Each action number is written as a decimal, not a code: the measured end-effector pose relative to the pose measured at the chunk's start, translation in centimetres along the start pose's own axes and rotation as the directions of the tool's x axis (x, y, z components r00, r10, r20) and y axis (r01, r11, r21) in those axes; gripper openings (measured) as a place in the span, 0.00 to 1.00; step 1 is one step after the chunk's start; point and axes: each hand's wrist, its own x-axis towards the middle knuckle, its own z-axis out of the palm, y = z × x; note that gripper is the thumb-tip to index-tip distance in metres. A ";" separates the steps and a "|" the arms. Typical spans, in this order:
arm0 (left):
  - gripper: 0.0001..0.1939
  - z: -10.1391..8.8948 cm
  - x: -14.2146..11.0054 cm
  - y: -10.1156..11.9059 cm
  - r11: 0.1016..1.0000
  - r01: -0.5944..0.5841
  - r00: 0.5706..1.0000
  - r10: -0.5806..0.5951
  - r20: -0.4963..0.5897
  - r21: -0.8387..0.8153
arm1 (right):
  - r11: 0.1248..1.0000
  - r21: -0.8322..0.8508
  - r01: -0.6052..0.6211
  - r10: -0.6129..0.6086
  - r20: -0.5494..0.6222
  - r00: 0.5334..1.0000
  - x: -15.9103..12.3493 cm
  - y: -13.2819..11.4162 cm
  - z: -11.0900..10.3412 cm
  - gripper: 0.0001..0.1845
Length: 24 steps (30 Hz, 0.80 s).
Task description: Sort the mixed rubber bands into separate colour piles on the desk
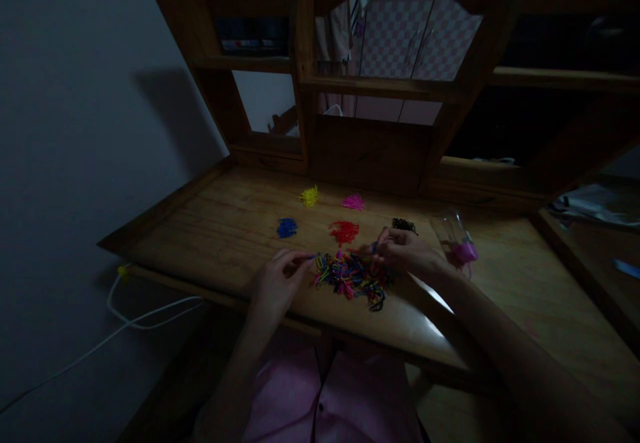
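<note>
A mixed heap of thin coloured rubber bands (350, 275) lies on the wooden desk (210, 229) in front of me. At its left edge is my left hand (283, 276), thumb and forefinger pinched together with a bit of blue band at their tips. Over the heap's right side, my right hand (403, 251) has its fingers closed, and a small blue band shows at the fingertips. Sorted piles lie behind the heap: blue bands (287, 227), yellow bands (309, 196), pink bands (353, 201), red bands (345, 231) and black bands (404, 225), the last partly behind my right hand.
A clear plastic bottle (453, 229) with a pink cap lies right of my right hand. Wooden shelving with a mirror (400, 43) rises along the desk's back. A white cable (125, 323) hangs at the left front edge. The light is dim.
</note>
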 end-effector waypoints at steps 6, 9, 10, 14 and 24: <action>0.08 -1.4 4.4 -2.0 0.979 -0.012 0.981 0.051 -0.188 0.203 | 1.000 -0.002 0.005 -0.005 -0.010 1.000 0.2 0.4 -0.4 0.14; 0.10 -2.1 6.5 -3.3 0.969 -0.045 0.984 0.084 -0.155 0.243 | 1.000 -0.014 -0.003 0.003 0.010 1.000 0.4 0.9 -0.7 0.15; 0.10 -2.2 6.7 -3.7 0.968 -0.062 0.985 0.099 -0.145 0.244 | 1.000 -0.020 -0.009 0.009 0.022 1.000 0.4 1.0 -0.9 0.15; 0.15 -2.4 5.0 -4.4 0.966 -0.057 0.964 0.118 -0.236 0.251 | 0.999 -0.044 -0.005 0.005 0.012 1.000 1.0 0.7 -1.7 0.16; 0.13 -1.6 1.1 -3.7 0.971 -0.048 0.942 0.122 -0.313 0.234 | 0.757 -0.617 0.215 -0.020 0.307 0.952 9.9 -5.4 5.2 0.06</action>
